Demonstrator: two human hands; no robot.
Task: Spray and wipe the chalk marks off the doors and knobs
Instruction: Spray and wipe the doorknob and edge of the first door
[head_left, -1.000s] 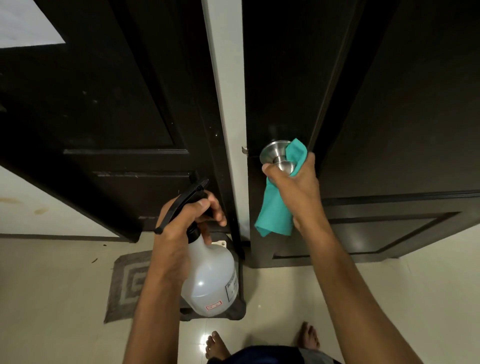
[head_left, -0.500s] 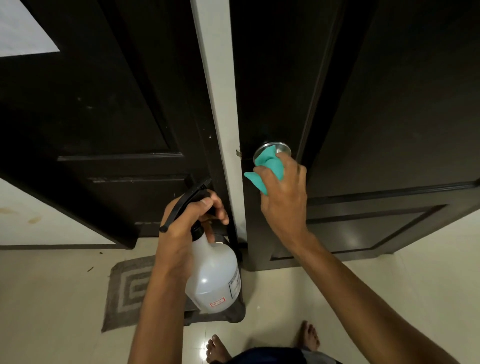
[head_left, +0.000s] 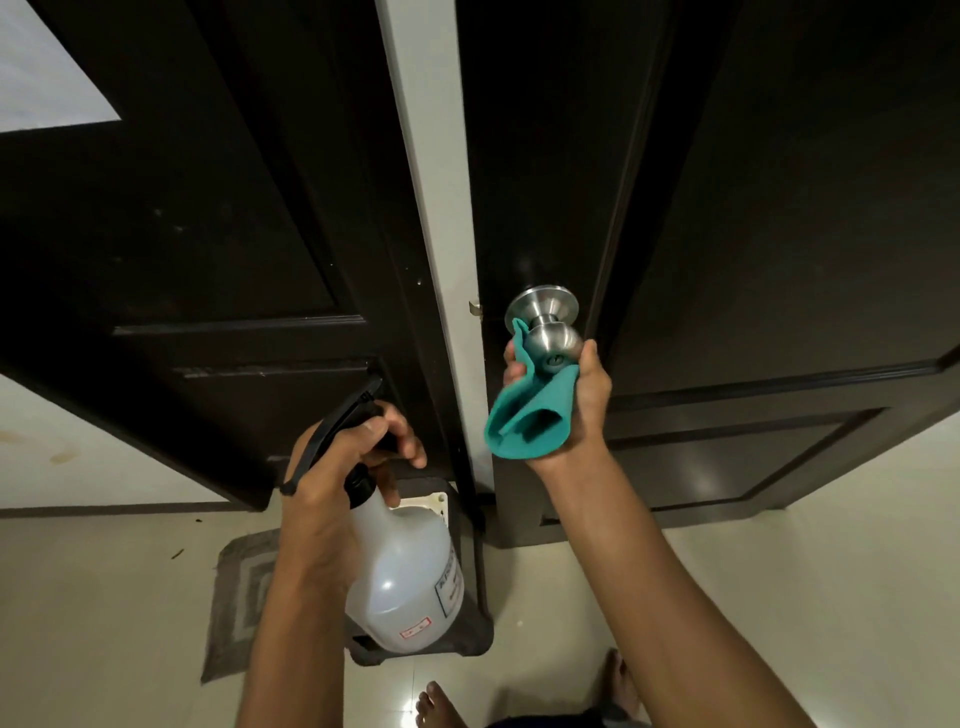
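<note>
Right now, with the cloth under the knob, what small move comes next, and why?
Probably roll the right hand so the teal cloth wraps up over the steel knob. The cloth cups only its underside and left side; the top and face are bare. The left hand just holds the spray bottle.

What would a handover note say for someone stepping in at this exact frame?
Left hand: grips the spray bottle by its neck, finger near the trigger, held low and not aimed at the knob.
Right hand: holds the teal cloth cupped under and around the steel door knob on the right door.
Done: the knob's visible steel shows no chalk.
Left: its underside is hidden by the cloth, so check it. Faint pale specks remain on the left door; spray and wipe both door faces.
</note>
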